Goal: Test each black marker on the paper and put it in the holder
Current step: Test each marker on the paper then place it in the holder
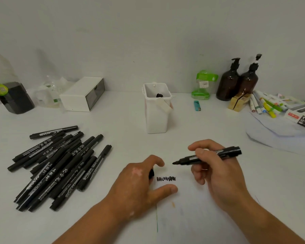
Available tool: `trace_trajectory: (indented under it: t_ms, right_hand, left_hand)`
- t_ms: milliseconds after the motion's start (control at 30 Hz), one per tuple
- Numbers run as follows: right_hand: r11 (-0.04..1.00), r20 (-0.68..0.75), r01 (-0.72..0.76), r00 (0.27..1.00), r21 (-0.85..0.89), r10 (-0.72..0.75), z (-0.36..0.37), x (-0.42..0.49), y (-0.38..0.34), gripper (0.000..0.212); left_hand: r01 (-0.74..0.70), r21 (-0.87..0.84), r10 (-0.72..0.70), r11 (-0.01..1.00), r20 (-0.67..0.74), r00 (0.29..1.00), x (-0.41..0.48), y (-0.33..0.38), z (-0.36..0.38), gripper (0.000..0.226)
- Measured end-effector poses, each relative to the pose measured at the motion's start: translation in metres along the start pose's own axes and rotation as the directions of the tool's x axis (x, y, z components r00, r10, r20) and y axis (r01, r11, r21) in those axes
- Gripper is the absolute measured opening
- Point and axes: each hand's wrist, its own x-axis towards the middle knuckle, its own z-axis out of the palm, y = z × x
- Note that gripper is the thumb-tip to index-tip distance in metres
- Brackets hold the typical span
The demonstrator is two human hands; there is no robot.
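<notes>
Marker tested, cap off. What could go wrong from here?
1. The uncapped black marker in the right hand points its tip at the left hand, which seems to hold the cap; recapping could ink its fingers.
2. The fresh scribble lies beside the left thumb and could smear.

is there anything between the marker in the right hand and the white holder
Nothing visible does. Only bare table lies between the uncapped marker in the right hand and the open-topped holder beyond it; the marker pile lies well left.
</notes>
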Motion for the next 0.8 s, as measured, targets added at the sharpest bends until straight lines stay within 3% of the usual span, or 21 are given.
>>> trace_trajectory:
  t_ms: [133, 400, 800]
  right_hand:
    - [0.997, -0.020, -0.031, 0.999, -0.067, 0.030, -0.011, 0.004, -0.007, 0.021]
    - [0.893, 0.109, -0.065, 0.986, -0.446, 0.126, -0.014, 0.001, -0.011, 0.010]
    - [0.826, 0.073, -0.073, 0.988, -0.559, 0.137, -0.011, -0.005, 0.019, 0.010]
  left_hand:
    - [0.058, 0.056, -0.060, 0.997, 0.030, 0.998, 0.001, -0.005, 0.000, 0.066]
    - [0.019, 0.206, -0.045, 0.978, 0.120, 0.992, 0.001, -0.002, 0.000, 0.065]
    - [0.037, 0.196, -0.065, 0.980, 0.135, 0.989, 0.001, -0.003, -0.002, 0.055]
